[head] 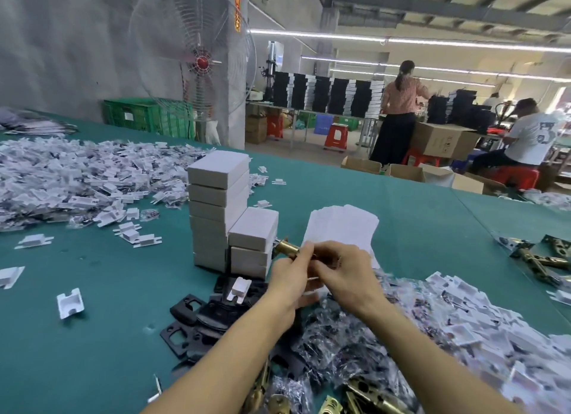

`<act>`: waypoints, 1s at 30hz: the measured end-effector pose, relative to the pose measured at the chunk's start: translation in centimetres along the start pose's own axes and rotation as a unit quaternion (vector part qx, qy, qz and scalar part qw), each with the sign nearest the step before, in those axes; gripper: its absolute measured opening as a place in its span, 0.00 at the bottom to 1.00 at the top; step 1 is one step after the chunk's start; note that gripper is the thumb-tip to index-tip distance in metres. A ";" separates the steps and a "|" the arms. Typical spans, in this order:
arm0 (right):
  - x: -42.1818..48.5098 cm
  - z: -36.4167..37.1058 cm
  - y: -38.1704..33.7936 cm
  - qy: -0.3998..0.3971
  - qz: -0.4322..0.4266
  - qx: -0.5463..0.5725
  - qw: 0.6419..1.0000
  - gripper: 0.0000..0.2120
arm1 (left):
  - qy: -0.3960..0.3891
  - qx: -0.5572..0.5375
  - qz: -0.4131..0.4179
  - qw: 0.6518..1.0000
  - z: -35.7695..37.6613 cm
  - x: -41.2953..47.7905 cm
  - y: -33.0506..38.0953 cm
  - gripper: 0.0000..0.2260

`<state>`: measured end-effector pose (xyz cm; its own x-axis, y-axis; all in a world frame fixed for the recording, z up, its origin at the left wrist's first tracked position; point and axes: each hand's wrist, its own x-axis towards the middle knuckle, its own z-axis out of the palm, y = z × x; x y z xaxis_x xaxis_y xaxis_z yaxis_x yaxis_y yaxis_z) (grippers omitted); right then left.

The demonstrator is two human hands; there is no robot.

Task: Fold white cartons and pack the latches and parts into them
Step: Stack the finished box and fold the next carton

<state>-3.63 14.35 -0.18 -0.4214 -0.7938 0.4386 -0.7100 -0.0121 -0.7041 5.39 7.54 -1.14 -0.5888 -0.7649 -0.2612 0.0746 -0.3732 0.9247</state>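
Two hands: mine, meeting centre frame over the green table [92, 345], just in front of the flat cartons [340, 228].
left hand [290, 277]: fingertips pinching the brass latch [285, 246] near its middle.
right hand [343, 277]: fingers curled round the latch's other end. Anything else in the palm is blurred, so I can't tell.
latch: off the table, roughly level, free end pointing left, just beside the short stack [253, 240] of folded cartons.
tall stack [216, 197]: closed cartons, centre left.
parts: black plates [197, 313] lower centre, bagged parts [401, 330] lower right, white inserts [77, 172] upper left.
step: my read is the latch is picked and being readied; I see no open carton in hand.
next: probably free one hand, pull the top flat, fold it, slide the latch in. Keep the latch end clear of the short stack.
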 end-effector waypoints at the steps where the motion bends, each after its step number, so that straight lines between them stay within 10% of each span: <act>1: -0.2 -0.1 0.2 0.013 0.010 0.004 1.000 0.11 | -0.008 0.013 -0.005 1.000 0.0 -0.1 -0.1 0.15; 8: 1.1 -1.5 1.8 -0.062 0.007 0.032 0.998 0.06 | 0.024 0.012 0.018 0.999 -0.9 0.6 -0.1 0.10; 14: 4.8 -2.9 6.0 -0.150 0.086 -0.343 0.923 0.36 | -0.021 0.070 0.009 0.997 -2.0 1.2 0.7 0.10; 30: 4.7 -3.6 6.2 -0.105 0.026 -0.356 0.928 0.13 | 0.000 0.067 0.030 0.997 -1.6 3.9 1.2 0.07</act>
<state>-12.08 12.74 -0.47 -0.3992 -0.8840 0.2434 -0.9163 0.3750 -0.1408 4.44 3.25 -1.52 -0.5863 -0.7836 -0.2053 0.0003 -0.2536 0.9673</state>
